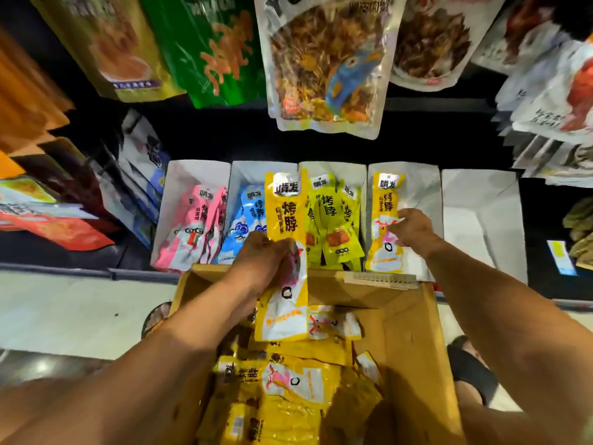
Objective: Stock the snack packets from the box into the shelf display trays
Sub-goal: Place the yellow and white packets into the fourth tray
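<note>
Left grip (pixel 263 261) clutches tall yellow packet (pixel 285 213) (duck cartoon); right grip (pixel 415 231) pinches trayed twin (pixel 385 203).

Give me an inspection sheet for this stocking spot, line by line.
Surface: shelf carrying five white trays; the rightmost shows no packets.
Job's things: cardboard box with loose yellow packets; pink packets, blue packets and lime packets stand in the three left trays.
Clutter: round item left of the box, unclear.
Grippers: left hand grips a raised packet over the box; right hand pinches a tray packet in the fourth tray.
Cables: nothing seen.
Surroundings: hanging snack bags above; pale floor below.
</note>
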Action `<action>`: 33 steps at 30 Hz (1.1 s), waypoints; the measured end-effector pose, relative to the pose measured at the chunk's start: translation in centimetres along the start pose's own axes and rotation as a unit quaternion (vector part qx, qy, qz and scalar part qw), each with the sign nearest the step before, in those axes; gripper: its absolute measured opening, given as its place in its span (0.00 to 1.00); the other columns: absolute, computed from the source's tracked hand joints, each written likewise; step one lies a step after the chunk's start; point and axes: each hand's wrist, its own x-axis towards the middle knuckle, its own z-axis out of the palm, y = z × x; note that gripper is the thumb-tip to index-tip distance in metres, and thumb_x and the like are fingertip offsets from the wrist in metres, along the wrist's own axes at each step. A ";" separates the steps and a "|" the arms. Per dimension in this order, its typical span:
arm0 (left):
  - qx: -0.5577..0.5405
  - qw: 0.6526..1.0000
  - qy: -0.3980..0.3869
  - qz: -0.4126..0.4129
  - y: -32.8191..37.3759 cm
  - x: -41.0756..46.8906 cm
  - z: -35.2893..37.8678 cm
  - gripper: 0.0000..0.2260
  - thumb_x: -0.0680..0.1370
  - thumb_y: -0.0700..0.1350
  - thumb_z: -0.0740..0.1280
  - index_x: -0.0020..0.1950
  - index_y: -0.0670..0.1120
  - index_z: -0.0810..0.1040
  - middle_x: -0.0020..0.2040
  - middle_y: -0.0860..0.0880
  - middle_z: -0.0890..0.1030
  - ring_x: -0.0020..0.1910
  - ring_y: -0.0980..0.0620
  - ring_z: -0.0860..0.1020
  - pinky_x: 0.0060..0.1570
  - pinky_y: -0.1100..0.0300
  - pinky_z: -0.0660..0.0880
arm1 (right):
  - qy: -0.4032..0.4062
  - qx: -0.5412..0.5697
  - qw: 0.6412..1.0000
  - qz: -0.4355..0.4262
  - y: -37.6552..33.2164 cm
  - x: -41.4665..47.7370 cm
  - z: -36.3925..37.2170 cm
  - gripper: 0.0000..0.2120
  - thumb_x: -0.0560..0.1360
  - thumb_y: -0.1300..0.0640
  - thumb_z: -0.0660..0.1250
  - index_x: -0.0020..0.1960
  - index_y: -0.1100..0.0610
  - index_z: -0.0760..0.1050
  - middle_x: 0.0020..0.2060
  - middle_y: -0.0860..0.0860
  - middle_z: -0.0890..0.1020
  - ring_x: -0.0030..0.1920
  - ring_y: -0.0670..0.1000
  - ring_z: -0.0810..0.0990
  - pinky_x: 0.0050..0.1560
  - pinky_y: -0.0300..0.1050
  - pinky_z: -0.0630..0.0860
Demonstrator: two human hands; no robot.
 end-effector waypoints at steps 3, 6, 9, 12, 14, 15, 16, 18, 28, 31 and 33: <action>-0.009 1.000 0.010 -0.014 0.1 0.4 -0.1 0.25 0.60 0.55 0.76 0.49 0.46 0.73 0.39 0.44 0.80 0.35 0.47 0.78 0.55 0.35 0.79 | -0.007 -0.006 1.000 -0.001 4.7 6.6 3.0 0.31 0.63 0.40 0.72 0.64 0.50 0.76 0.55 0.56 0.84 0.51 0.61 0.84 0.55 0.59 0.81; 0.002 0.999 0.032 -0.005 -0.1 0.8 -0.3 0.23 0.63 0.56 0.75 0.50 0.44 0.75 0.41 0.43 0.80 0.39 0.45 0.78 0.57 0.31 0.78 | -0.002 -0.005 1.000 -0.003 2.1 3.1 2.9 0.28 0.68 0.46 0.74 0.66 0.50 0.74 0.56 0.54 0.83 0.53 0.58 0.83 0.58 0.55 0.80; 0.016 0.999 0.041 0.010 -0.2 0.9 -0.6 0.16 0.72 0.51 0.75 0.48 0.45 0.73 0.41 0.42 0.79 0.42 0.45 0.78 0.57 0.32 0.78 | -0.003 -0.004 1.000 -0.019 0.1 0.0 3.0 0.26 0.70 0.59 0.76 0.65 0.57 0.72 0.55 0.57 0.80 0.52 0.57 0.80 0.55 0.51 0.76; 0.037 0.998 0.051 0.017 -0.3 1.2 -0.9 0.10 0.81 0.46 0.71 0.49 0.45 0.71 0.41 0.42 0.77 0.43 0.45 0.77 0.50 0.42 0.79 | -0.053 -0.071 0.995 -0.056 1.1 0.1 3.6 0.27 0.64 0.62 0.81 0.60 0.58 0.78 0.55 0.54 0.81 0.53 0.57 0.81 0.52 0.46 0.76; 0.043 0.997 0.052 0.022 -0.2 1.2 -0.8 0.09 0.81 0.46 0.70 0.48 0.44 0.72 0.41 0.42 0.78 0.43 0.44 0.78 0.50 0.43 0.79 | -0.096 -0.108 0.985 -0.099 3.5 1.9 4.6 0.25 0.61 0.58 0.84 0.57 0.57 0.82 0.54 0.55 0.84 0.52 0.57 0.84 0.53 0.51 0.81; 0.047 0.997 0.051 0.025 -0.1 1.1 -0.7 0.10 0.80 0.47 0.71 0.48 0.44 0.72 0.42 0.42 0.79 0.43 0.44 0.79 0.50 0.44 0.79 | -0.101 -0.121 0.980 -0.121 4.9 3.1 5.2 0.25 0.61 0.52 0.83 0.57 0.54 0.83 0.54 0.56 0.83 0.52 0.58 0.84 0.55 0.54 0.81; 0.053 0.997 0.049 0.027 0.1 0.8 -0.6 0.11 0.79 0.48 0.72 0.48 0.45 0.72 0.42 0.41 0.79 0.42 0.44 0.79 0.47 0.46 0.78 | -0.100 -0.136 0.975 -0.145 5.5 3.6 5.5 0.26 0.62 0.46 0.82 0.58 0.51 0.83 0.54 0.56 0.82 0.53 0.58 0.83 0.57 0.55 0.80; 0.064 0.997 0.040 0.024 0.3 0.6 -0.3 0.13 0.75 0.50 0.73 0.49 0.45 0.72 0.44 0.36 0.80 0.40 0.44 0.78 0.41 0.50 0.73 | -0.104 -0.156 0.969 -0.163 4.2 1.7 4.8 0.25 0.65 0.48 0.81 0.60 0.51 0.83 0.55 0.57 0.82 0.54 0.57 0.82 0.58 0.50 0.79; 0.094 0.995 0.013 0.045 -1.0 1.2 -0.6 0.02 0.82 0.35 0.65 0.53 0.38 0.73 0.42 0.38 0.78 0.43 0.42 0.79 0.49 0.36 0.79 | -0.149 -0.134 0.969 -0.145 0.4 -2.2 1.9 0.26 0.66 0.67 0.80 0.62 0.66 0.79 0.60 0.57 0.80 0.50 0.61 0.83 0.41 0.45 0.81; 0.083 0.996 0.005 0.042 -1.0 0.9 -0.5 0.03 0.81 0.35 0.67 0.53 0.42 0.76 0.44 0.38 0.82 0.44 0.43 0.80 0.56 0.32 0.77 | -0.112 -0.163 0.969 -0.150 -0.8 -3.8 1.0 0.25 0.70 0.66 0.77 0.66 0.64 0.77 0.62 0.55 0.77 0.63 0.58 0.77 0.49 0.35 0.72; 0.072 0.997 -0.005 0.039 -0.8 0.6 -0.4 0.05 0.80 0.35 0.67 0.54 0.43 0.78 0.50 0.35 0.83 0.45 0.43 0.81 0.58 0.32 0.78 | -0.093 -0.185 0.965 -0.162 -1.7 -4.9 0.0 0.25 0.72 0.61 0.76 0.67 0.61 0.77 0.67 0.58 0.75 0.68 0.57 0.73 0.62 0.41 0.69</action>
